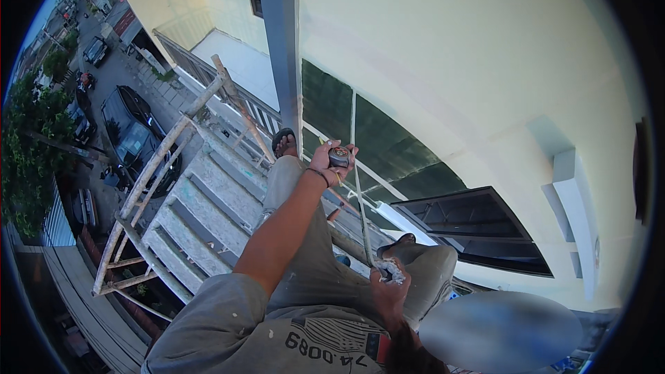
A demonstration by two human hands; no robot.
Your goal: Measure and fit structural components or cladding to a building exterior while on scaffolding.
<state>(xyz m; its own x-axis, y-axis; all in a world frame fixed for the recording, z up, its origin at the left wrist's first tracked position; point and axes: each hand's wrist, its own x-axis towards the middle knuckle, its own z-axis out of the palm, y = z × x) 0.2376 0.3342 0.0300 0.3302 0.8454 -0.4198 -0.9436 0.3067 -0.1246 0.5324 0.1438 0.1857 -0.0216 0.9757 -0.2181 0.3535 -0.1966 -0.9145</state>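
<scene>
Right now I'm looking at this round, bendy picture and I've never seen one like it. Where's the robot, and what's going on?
There's no robot! A person wears a camera on their head, looking down, so you see what's below it. Its very wide lens bends straight edges.

The left hand holds what looks like a round, dark tape measure. The right hand is curled around a pale, crumpled thing that's too unclear to name. A long pale strip runs between the hands.

To the left is a slatted platform high above a street, where a dark car stands. To the right is a cream wall.
</scene>
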